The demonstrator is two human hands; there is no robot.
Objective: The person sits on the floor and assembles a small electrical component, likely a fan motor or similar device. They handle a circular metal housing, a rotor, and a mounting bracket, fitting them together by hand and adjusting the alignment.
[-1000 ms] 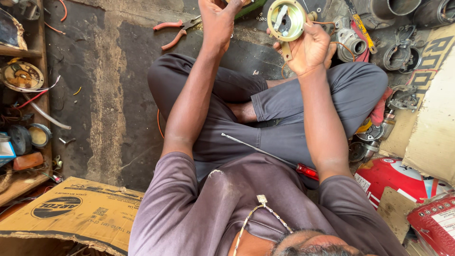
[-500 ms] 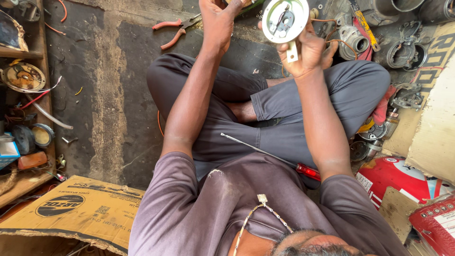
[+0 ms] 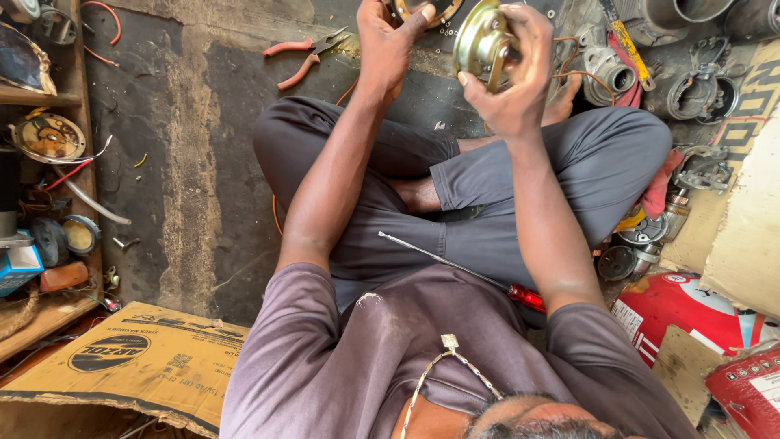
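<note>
Tilted edge-on since earlier, the brass disc point(image 3: 481, 42) sits grasped in the right hand point(image 3: 513, 77); left hand point(image 3: 388, 41) grips a round part point(image 3: 422, 10).

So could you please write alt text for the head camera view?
A person sits cross-legged on a concrete floor, right hand holding a round brass-coloured metal part, left hand on another round part. A red-handled screwdriver lies across the lap.

Workshop floor clutter around a seated person

Orange-handled pliers point(image 3: 305, 55) lie on the dark concrete floor point(image 3: 171, 162). A red-handled screwdriver point(image 3: 455, 268) rests across the lap. A flattened cardboard box point(image 3: 130, 358) lies at lower left, beside a wooden shelf point(image 3: 49, 97) of parts and wires. Grey metal housings point(image 3: 691, 81) crowd the upper right, red cartons point(image 3: 682, 309) below them.
</note>
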